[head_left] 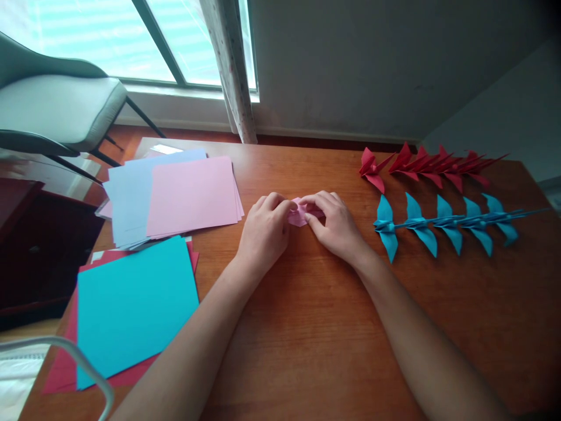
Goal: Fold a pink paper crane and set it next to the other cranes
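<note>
A small piece of folded pink paper (pixel 298 217) lies between my two hands over the middle of the wooden table. My left hand (pixel 268 228) grips its left side, fingers curled and pressed together. From the right, my right hand (pixel 331 222) pinches the paper between thumb and fingers. Much of the paper is hidden behind the fingers, so its full shape does not show.
On the right lie a row of red folded paper cranes (pixel 438 166) and a row of blue paper cranes (pixel 456 222). Pink sheets (pixel 193 196), pale blue sheets (pixel 129 202), and turquoise sheets (pixel 138 310) over red ones are stacked left. A white cable (pixel 83 356) curves at lower left.
</note>
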`<state>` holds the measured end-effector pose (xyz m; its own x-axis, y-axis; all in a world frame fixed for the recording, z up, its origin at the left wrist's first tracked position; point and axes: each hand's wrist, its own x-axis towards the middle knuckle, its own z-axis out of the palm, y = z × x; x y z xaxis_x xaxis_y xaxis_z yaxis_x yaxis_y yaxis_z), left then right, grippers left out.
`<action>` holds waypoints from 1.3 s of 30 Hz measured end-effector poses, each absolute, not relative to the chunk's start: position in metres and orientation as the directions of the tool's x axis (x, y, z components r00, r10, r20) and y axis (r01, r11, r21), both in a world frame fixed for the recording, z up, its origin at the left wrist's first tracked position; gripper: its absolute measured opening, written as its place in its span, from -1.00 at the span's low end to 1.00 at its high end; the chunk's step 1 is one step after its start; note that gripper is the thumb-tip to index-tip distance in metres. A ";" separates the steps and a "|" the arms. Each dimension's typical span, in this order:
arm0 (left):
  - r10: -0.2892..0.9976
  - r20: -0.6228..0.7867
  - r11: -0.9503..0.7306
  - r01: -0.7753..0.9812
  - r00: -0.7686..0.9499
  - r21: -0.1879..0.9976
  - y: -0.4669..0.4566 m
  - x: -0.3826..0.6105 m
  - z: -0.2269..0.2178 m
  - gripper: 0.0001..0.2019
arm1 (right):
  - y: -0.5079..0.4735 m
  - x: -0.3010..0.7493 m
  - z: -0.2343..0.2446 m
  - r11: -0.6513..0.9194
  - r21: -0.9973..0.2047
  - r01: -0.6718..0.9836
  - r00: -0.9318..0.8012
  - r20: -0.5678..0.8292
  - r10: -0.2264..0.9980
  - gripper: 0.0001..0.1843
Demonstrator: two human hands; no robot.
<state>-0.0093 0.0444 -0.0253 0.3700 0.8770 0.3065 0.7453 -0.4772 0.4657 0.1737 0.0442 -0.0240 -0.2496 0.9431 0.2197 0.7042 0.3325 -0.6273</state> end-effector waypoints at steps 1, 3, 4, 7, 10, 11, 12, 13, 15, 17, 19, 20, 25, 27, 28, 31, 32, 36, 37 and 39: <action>0.875 0.304 -0.481 0.739 0.376 0.471 0.045 -0.010 -0.026 -0.69 | 0.044 0.174 -0.024 0.331 -0.631 0.702 -0.245 0.222 0.944 -0.79; 0.878 0.296 -0.477 0.733 0.376 0.485 0.044 -0.012 -0.026 -0.64 | 0.043 0.174 -0.024 0.329 -0.633 0.700 -0.232 0.234 0.944 -0.71; 0.881 0.294 -0.471 0.731 0.370 0.493 0.044 -0.012 -0.025 -0.62 | 0.042 0.174 -0.024 0.334 -0.628 0.703 -0.227 0.247 0.942 -0.65; 0.882 0.310 -0.468 0.725 0.354 0.505 0.042 -0.010 -0.020 -0.62 | 0.040 0.173 -0.025 0.375 -0.585 0.719 -0.245 0.293 0.924 -0.53; 0.874 0.382 -0.461 0.757 0.299 0.463 0.039 -0.009 -0.015 -0.73 | 0.040 0.172 -0.026 0.409 -0.543 0.734 -0.273 0.316 0.909 -0.63; 0.870 0.408 -0.453 0.778 0.277 0.436 0.038 -0.009 -0.013 -0.77 | 0.040 0.172 -0.027 0.405 -0.527 0.747 -0.266 0.322 0.909 -0.66; 0.865 0.426 -0.448 0.795 0.267 0.410 0.037 -0.009 -0.012 -0.80 | 0.041 0.172 -0.028 0.394 -0.508 0.766 -0.252 0.326 0.911 -0.67; 0.860 0.430 -0.450 0.806 0.274 0.386 0.037 -0.009 -0.012 -0.82 | 0.041 0.172 -0.028 0.377 -0.484 0.790 -0.233 0.331 0.914 -0.68; 0.856 0.404 -0.469 0.811 0.322 0.350 0.037 -0.010 -0.012 -0.81 | 0.042 0.172 -0.030 0.340 -0.428 0.837 -0.199 0.341 0.919 -0.69; 0.859 0.358 -0.484 0.812 0.367 0.328 0.037 -0.010 -0.014 -0.79 | 0.042 0.172 -0.030 0.313 -0.377 0.872 -0.178 0.351 0.919 -0.70; 0.861 0.323 -0.489 0.814 0.393 0.312 0.036 -0.010 -0.015 -0.76 | 0.041 0.173 -0.030 0.296 -0.342 0.892 -0.166 0.363 0.917 -0.71; 0.860 0.313 -0.493 0.815 0.403 0.305 0.036 -0.010 -0.015 -0.74 | 0.041 0.174 -0.030 0.291 -0.329 0.898 -0.162 0.367 0.916 -0.71; 0.862 0.267 -0.491 0.840 0.430 0.232 0.032 -0.005 -0.011 -0.71 | 0.042 0.175 -0.030 0.301 -0.292 0.908 -0.174 0.390 0.904 -0.68; 0.870 0.249 -0.479 0.847 0.425 0.230 0.031 -0.003 -0.009 -0.70 | 0.041 0.176 -0.031 0.312 -0.291 0.904 -0.179 0.405 0.896 -0.68; 0.875 0.244 -0.471 0.850 0.418 0.236 0.030 -0.003 -0.009 -0.68 | 0.041 0.176 -0.031 0.317 -0.295 0.902 -0.178 0.414 0.893 -0.68; 0.895 0.240 -0.431 0.867 0.376 0.251 0.031 -0.003 -0.009 -0.60 | 0.040 0.175 -0.030 0.350 -0.322 0.880 -0.186 0.444 0.876 -0.69; 0.902 0.241 -0.414 0.875 0.358 0.251 0.031 -0.004 -0.010 -0.58 | 0.039 0.175 -0.030 0.371 -0.334 0.866 -0.198 0.452 0.870 -0.70; 0.922 0.236 -0.361 0.903 0.307 0.234 0.033 -0.005 -0.012 -0.58 | 0.038 0.172 -0.027 0.460 -0.373 0.806 -0.272 0.456 0.847 -0.73; 0.924 0.233 -0.357 0.904 0.305 0.233 0.033 -0.006 -0.013 -0.58 | 0.038 0.172 -0.026 0.475 -0.377 0.795 -0.290 0.452 0.843 -0.74; 0.926 0.230 -0.353 0.906 0.301 0.235 0.034 -0.007 -0.014 -0.56 | 0.037 0.170 -0.025 0.503 -0.383 0.775 -0.320 0.448 0.835 -0.75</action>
